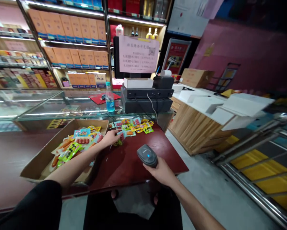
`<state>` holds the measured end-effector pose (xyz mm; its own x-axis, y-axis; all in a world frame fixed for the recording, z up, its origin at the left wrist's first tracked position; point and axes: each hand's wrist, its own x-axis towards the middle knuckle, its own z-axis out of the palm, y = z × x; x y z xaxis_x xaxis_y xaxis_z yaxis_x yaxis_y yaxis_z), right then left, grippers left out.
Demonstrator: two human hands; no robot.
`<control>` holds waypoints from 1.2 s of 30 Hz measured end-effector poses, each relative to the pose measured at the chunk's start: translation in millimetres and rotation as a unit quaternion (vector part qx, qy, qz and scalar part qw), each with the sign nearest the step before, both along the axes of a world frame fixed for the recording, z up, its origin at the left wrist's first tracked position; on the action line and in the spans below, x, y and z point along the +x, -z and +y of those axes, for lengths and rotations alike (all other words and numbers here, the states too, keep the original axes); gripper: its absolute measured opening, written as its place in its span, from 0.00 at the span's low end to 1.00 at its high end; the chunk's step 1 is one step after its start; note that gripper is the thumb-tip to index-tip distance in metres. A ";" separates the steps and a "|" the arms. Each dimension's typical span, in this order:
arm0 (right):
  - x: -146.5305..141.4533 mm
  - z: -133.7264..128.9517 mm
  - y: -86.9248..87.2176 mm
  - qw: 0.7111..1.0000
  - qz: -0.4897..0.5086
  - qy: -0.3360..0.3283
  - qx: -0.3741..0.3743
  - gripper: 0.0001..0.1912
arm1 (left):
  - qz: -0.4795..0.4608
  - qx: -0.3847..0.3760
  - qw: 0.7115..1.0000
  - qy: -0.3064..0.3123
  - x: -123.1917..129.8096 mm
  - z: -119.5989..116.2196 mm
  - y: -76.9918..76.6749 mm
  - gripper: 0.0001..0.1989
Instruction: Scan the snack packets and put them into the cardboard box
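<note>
My right hand [161, 171] is wrapped around a dark grey barcode scanner [147, 155], which shows a small blue light and is held above the red-brown table [131, 166]. My left hand [110, 138] reaches over the right side of a cardboard tray [35, 161], its fingers closed on a small snack packet [120, 139] near the tabletop. Inside the tray lie several bright packets of sausages [82, 140], some green, some blue. Beyond my left hand, a loose pile of similar snack packets [136, 126] spreads along the back of the table.
Behind the table, a glass counter [47, 107] carries a blue-capped bottle [110, 99], a red folder [97, 98] and a dark cash drawer [147, 105]. To the right stand a wood-sided cabinet [196, 127] and a metal railing [249, 182].
</note>
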<state>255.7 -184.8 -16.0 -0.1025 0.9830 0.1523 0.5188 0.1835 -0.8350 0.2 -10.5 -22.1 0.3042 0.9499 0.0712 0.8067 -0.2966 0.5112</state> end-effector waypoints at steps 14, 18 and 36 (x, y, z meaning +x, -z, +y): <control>-20.1 4.6 -4.4 0.999 -0.036 -0.009 -0.009 0.16 | -0.412 -0.078 0.908 0.015 3.8 -6.0 8.5 0.19; -22.5 4.6 -4.7 0.999 -0.034 -0.017 -0.007 0.17 | -0.478 -0.126 0.869 0.007 9.3 -12.4 9.5 0.19; -20.2 -2.5 -5.1 0.998 -0.055 -0.014 -0.030 0.16 | -0.599 -0.262 0.754 -0.058 11.9 -20.2 3.8 0.20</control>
